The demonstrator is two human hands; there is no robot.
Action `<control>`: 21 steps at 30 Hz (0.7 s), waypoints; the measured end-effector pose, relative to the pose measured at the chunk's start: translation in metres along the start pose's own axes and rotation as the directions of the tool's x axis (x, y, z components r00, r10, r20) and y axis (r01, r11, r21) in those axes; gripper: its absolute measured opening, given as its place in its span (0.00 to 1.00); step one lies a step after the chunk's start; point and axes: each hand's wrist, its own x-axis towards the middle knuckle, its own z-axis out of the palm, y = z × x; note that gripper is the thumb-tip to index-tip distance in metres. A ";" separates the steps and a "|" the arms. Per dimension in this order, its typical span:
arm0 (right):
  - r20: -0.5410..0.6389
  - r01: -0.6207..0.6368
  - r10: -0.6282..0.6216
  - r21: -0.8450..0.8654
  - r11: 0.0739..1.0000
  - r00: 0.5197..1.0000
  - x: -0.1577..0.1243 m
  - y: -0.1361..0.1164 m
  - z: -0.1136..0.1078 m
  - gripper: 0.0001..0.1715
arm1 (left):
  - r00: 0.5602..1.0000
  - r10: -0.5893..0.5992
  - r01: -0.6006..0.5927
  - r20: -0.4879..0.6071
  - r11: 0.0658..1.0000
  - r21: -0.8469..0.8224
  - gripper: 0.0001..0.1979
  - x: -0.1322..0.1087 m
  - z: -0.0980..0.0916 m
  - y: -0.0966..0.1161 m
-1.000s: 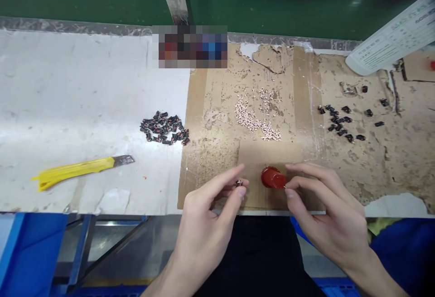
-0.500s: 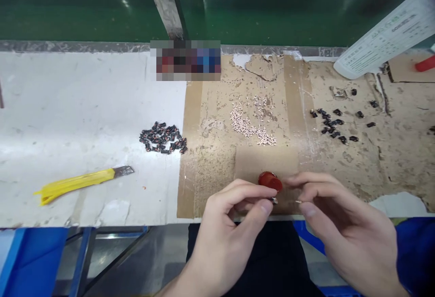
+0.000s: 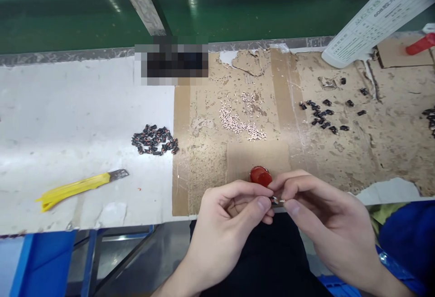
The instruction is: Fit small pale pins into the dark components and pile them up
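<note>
Pinch at the bench edge: left hand (image 3: 222,224) and right hand (image 3: 328,222) meeting on tiny part (image 3: 276,200)

Hands well apart a second ago, now drawn together just above the near edge of a cardboard sheet (image 3: 258,156). Left thumb (image 3: 263,203) and left forefinger (image 3: 253,189) clenched on one side of the tiny part; right thumb (image 3: 292,207) and right forefinger (image 3: 288,180) closing in from the other, so the part apparently held between both sets of fingertips, not released. Barely visible: a speck of silver and dark, mostly hidden, its shape too small to tell. Red cap (image 3: 261,176) lying tilted on the cardboard just behind the fingers, apparently untouched. Farther out on the worn cardboard, a drift of pale granules (image 3: 234,122) and scattered black pieces (image 3: 322,116). On the white bench top (image 3: 84,107), a heap of small dark parts (image 3: 154,140) and a yellow utility knife (image 3: 73,191), blade out. Printed sheet (image 3: 377,16) at upper right, blue sleeve (image 3: 408,238) at the right wrist.
</note>
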 end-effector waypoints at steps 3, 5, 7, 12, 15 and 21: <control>0.017 0.013 -0.013 -0.018 1.000 1.000 0.000 0.001 0.000 0.06 | 1.000 0.002 -0.002 -0.007 1.000 0.005 0.03 0.000 0.000 0.000; 0.030 0.033 -0.032 -0.039 0.999 0.999 0.000 0.003 0.000 0.07 | 1.000 0.000 0.000 -0.013 1.000 0.017 0.03 -0.001 -0.001 0.000; 0.056 0.062 -0.059 -0.065 0.996 0.997 -0.001 0.004 -0.002 0.07 | 1.000 -0.003 0.004 -0.020 0.999 0.035 0.03 -0.002 -0.001 0.001; 0.102 0.144 -0.130 -0.145 0.979 0.986 0.002 0.004 -0.009 0.09 | 1.000 -0.008 0.009 -0.030 1.000 0.026 0.03 -0.003 0.001 0.003; 0.105 0.184 -0.169 -0.154 0.971 0.980 0.005 0.004 -0.012 0.10 | 0.999 -0.031 0.031 -0.010 0.999 -0.030 0.02 -0.002 0.002 0.002; -0.003 0.262 -0.266 -0.151 0.953 0.964 0.007 0.006 -0.009 0.13 | 0.999 0.016 -0.011 0.030 0.988 -0.153 0.07 -0.001 0.006 0.000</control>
